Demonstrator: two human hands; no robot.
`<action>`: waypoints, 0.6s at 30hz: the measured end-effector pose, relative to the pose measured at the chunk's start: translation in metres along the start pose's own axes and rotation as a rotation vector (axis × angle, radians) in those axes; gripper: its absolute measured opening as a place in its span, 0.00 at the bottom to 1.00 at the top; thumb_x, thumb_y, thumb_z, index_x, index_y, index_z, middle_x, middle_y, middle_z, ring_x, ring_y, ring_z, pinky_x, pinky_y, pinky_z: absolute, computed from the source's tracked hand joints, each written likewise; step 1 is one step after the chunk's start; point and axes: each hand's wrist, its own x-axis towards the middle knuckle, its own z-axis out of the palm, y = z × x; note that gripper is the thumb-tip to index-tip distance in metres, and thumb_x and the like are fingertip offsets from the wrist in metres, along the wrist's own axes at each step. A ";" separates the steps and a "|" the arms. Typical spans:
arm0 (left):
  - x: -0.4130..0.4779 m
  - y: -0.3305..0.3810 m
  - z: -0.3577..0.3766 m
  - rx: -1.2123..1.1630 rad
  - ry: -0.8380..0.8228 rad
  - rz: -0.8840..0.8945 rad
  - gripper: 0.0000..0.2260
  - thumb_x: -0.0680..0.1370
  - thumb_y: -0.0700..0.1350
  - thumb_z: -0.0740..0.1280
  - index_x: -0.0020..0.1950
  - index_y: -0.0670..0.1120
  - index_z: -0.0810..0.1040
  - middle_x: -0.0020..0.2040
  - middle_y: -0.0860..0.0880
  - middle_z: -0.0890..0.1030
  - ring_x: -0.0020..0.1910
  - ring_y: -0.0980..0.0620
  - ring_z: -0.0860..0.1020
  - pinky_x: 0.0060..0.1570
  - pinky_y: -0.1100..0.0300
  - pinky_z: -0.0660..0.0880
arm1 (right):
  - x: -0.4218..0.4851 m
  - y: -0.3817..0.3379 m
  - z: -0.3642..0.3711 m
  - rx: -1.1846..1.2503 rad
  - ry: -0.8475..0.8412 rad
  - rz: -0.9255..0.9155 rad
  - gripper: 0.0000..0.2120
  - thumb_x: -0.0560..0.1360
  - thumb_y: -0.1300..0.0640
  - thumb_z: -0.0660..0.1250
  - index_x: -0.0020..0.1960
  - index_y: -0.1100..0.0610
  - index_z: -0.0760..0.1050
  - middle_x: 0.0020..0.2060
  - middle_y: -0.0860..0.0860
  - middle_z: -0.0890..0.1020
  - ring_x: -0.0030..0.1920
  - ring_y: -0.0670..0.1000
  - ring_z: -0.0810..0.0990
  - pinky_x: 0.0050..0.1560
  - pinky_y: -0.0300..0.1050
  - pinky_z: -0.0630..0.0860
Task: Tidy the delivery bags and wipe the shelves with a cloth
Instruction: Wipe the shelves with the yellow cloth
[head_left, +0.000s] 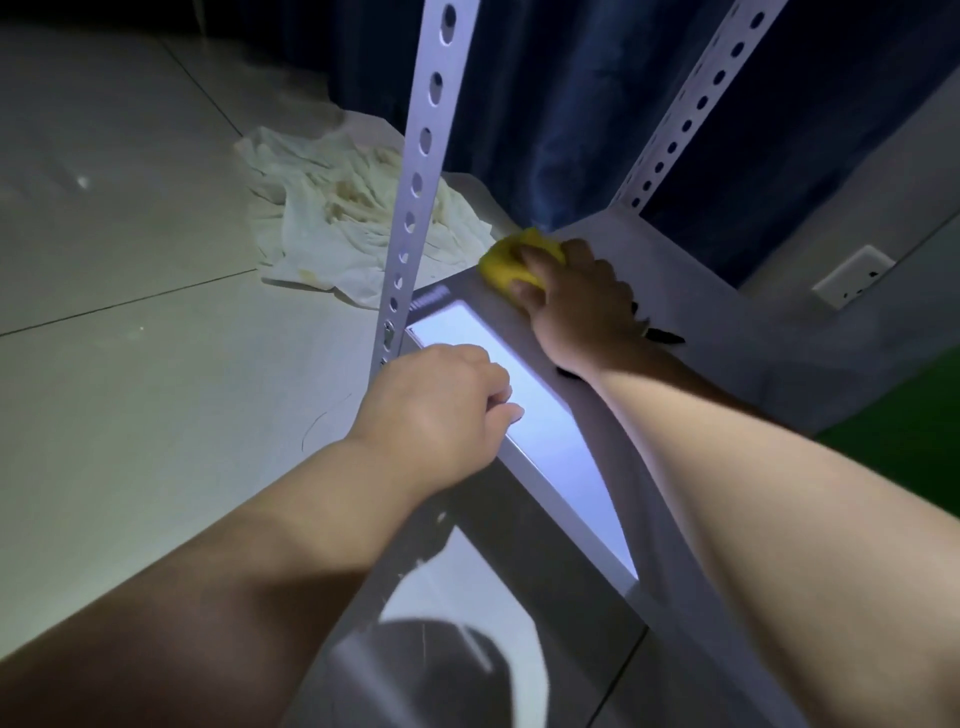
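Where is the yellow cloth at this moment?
In the head view, the yellow cloth sits upper centre, gripped by the right hand on the far end of the shelf, just right of the perforated upright.

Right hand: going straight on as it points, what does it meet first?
Nothing solid, probably: right hand and cloth sit at the shelf edge; beyond lies the white pile on the floor. Depth unclear.

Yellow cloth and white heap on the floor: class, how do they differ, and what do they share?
The yellow cloth is bunched small under the right hand; the white heap sprawls wide, untouched. The yellow cloth sits on the grey shelf; the white heap lies on the tiled floor. The cloth is evenly bright; the heap shows yellowish stains. Both are crumpled.
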 end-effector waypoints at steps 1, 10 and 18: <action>0.000 0.000 0.000 0.006 -0.005 0.001 0.14 0.78 0.57 0.58 0.55 0.54 0.79 0.56 0.55 0.78 0.55 0.53 0.74 0.48 0.58 0.74 | -0.010 -0.001 0.001 0.032 0.020 -0.103 0.18 0.78 0.43 0.55 0.67 0.40 0.65 0.64 0.54 0.68 0.59 0.62 0.69 0.57 0.55 0.65; -0.001 0.000 0.000 0.013 -0.033 0.005 0.14 0.79 0.56 0.56 0.55 0.54 0.78 0.56 0.56 0.76 0.57 0.54 0.72 0.48 0.59 0.72 | 0.012 0.025 -0.009 -0.003 -0.083 0.215 0.17 0.79 0.43 0.52 0.67 0.38 0.63 0.62 0.55 0.65 0.59 0.63 0.69 0.53 0.54 0.64; -0.002 -0.002 0.002 0.029 -0.050 0.037 0.15 0.80 0.56 0.54 0.56 0.52 0.77 0.55 0.55 0.75 0.57 0.53 0.71 0.48 0.59 0.70 | -0.032 0.037 -0.011 0.082 -0.038 -0.184 0.20 0.78 0.45 0.58 0.69 0.39 0.65 0.67 0.52 0.66 0.63 0.60 0.69 0.61 0.55 0.69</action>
